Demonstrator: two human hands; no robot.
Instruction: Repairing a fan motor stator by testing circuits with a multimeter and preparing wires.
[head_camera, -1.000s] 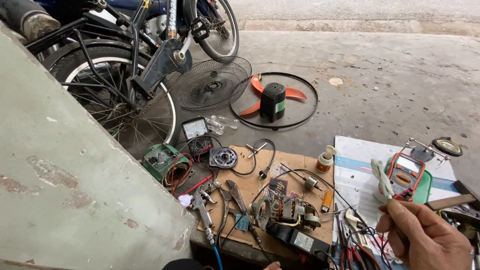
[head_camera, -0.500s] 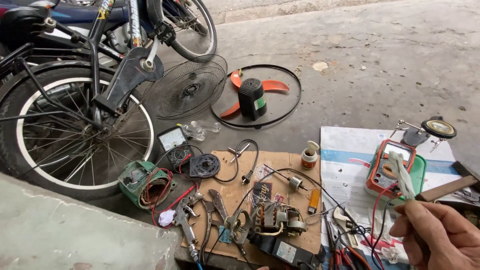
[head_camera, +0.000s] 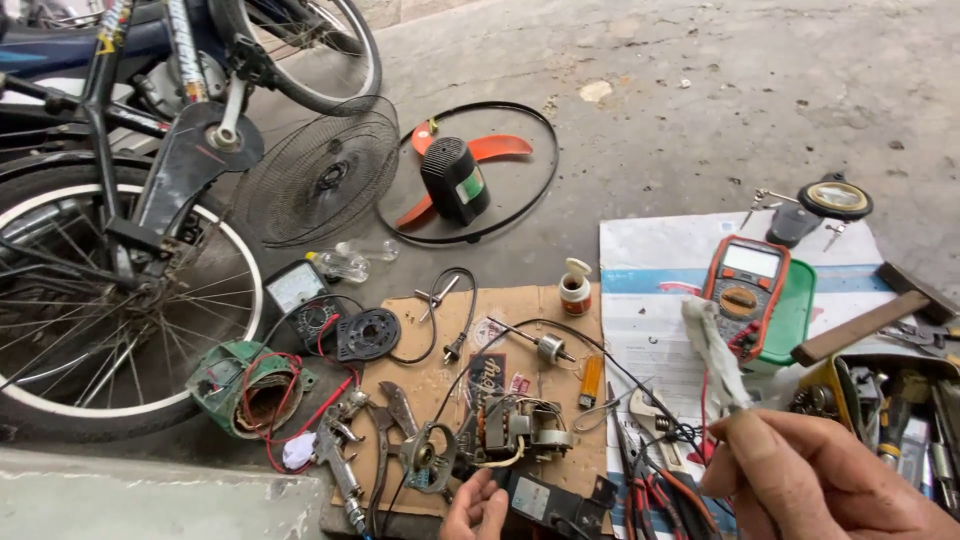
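**Brush in your right hand, motor under your left**

Your right hand (head_camera: 815, 475) pinches a worn, pale-bristled brush (head_camera: 718, 355) closed between thumb and fingers, tip up over the white paper sheet (head_camera: 650, 300). Your left hand (head_camera: 478, 507) curls loosely on the fan motor (head_camera: 515, 430) on the cardboard (head_camera: 500, 330). A small white-capped bottle (head_camera: 574, 288) stands at the cardboard's far edge. Right of you, a yellow toolbox (head_camera: 890, 410) holds mixed tools.
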